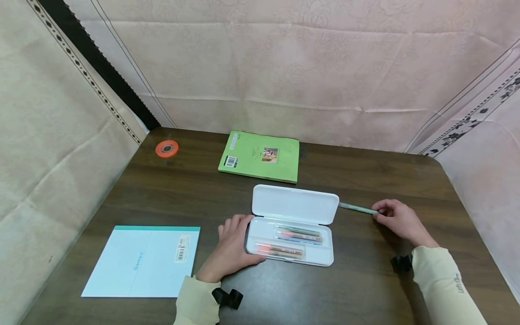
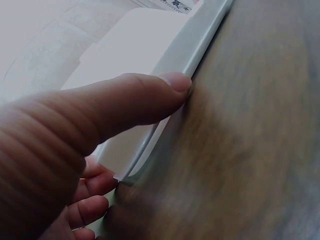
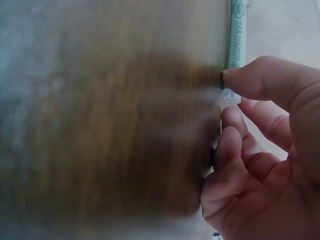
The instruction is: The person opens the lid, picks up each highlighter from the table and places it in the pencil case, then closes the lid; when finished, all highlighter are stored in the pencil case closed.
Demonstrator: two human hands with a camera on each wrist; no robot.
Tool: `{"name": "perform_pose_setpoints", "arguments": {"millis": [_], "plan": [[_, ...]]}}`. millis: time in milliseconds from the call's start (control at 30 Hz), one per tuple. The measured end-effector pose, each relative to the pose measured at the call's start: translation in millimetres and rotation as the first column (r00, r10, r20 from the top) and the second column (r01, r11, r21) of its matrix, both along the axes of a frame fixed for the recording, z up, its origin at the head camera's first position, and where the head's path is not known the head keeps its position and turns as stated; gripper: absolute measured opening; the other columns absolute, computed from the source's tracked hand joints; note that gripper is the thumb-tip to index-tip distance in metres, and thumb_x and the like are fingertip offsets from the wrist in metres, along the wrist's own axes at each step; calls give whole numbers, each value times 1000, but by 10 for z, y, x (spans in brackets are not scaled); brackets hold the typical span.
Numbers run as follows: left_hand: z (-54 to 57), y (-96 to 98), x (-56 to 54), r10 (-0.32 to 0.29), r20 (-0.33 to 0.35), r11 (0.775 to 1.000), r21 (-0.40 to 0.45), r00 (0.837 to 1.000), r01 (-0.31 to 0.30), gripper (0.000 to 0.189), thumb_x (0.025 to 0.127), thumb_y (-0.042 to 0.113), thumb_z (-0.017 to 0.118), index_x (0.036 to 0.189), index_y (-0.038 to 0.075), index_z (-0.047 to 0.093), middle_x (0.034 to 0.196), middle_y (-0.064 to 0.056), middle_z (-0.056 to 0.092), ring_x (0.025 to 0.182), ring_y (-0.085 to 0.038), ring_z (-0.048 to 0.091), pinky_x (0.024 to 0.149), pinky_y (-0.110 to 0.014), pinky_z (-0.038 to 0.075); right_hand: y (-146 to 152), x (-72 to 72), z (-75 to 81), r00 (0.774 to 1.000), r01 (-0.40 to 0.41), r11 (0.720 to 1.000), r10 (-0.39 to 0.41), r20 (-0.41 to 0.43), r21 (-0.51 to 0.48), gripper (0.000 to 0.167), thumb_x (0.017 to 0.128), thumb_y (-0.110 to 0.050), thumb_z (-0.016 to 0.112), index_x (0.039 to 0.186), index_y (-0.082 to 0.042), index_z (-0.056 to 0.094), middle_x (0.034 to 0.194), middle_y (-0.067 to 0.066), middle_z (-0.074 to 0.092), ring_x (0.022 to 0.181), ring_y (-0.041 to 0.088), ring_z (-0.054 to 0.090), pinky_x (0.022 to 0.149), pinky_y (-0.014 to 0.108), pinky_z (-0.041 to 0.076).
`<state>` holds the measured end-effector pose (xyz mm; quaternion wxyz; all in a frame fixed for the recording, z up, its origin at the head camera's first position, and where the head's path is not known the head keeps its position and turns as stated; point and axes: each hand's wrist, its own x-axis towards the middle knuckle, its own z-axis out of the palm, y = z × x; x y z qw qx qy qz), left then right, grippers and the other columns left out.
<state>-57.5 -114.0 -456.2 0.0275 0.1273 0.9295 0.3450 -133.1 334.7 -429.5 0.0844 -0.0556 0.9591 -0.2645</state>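
Observation:
A white pencil case [image 1: 294, 201] lies with its lid folded back, and several pens [image 1: 299, 235] sit in its tray in clear wrappers. My left hand [image 1: 233, 250] holds the case by its left end, the thumb [image 2: 150, 95] along the front edge and the fingers bent around the far corner. To the right, my right hand [image 1: 400, 222] pinches one end of a slim pale green pen [image 1: 358, 208] between thumb and fingers. That pen points left, its far tip meeting the lid's right edge in the head view. Printed lettering runs along its barrel [image 3: 236, 40].
A green book [image 1: 257, 155] lies behind the case. At the back left is an orange ring-shaped roll [image 1: 166, 148]. A pale blue notebook [image 1: 140, 262] lies left of my left hand. Cloth curtains [image 1: 284, 67] border the dark wooden table [image 1: 357, 289] at the back and sides.

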Motion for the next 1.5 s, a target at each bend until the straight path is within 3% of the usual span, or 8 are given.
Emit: {"name": "perform_pose_setpoints", "arguments": {"millis": [333,833,1100,1300,1500], "plan": [[-3,-4,0,0,2,1000,-5,1000,0,95,64,45,89,141,10,46,129,-9,47,114,-28,39,88,-44,24,8,37,-7,1000,-2,1000,2,25,4,17,93,-18,66,107,-8,64,93,6,61,76,13,50,65,27,41],[7,3,-2,-7,3,1000,1,1000,7,96,64,46,89,141,10,45,129,-9,47,114,-28,39,88,-44,24,120,211,46,997,27,998,-31,-68,-51,18,94,-22,68,104,-8,64,92,8,64,72,6,52,62,23,44],[-5,-13,1,-5,-20,1000,6,1000,6,94,63,45,89,141,11,46,128,-9,47,113,-28,40,86,-43,24,122,252,202,997,40,997,-45,-69,-64,20,96,-26,65,107,-9,63,94,8,65,74,5,55,62,23,46],[-5,-17,1,-5,-22,1000,16,1000,6,94,63,45,89,141,11,46,129,-9,47,114,-28,39,87,-43,24,98,310,374,992,36,998,-42,-119,-52,21,96,-28,65,106,-10,64,94,6,66,75,3,56,62,23,46],[-11,-13,1,-7,-18,1000,12,1000,8,95,64,45,89,141,10,45,129,-9,47,114,-28,39,88,-43,24,-6,367,514,984,-4,999,-6,-179,-53,14,92,-19,69,104,-12,65,89,2,66,74,0,56,62,20,45]]}}
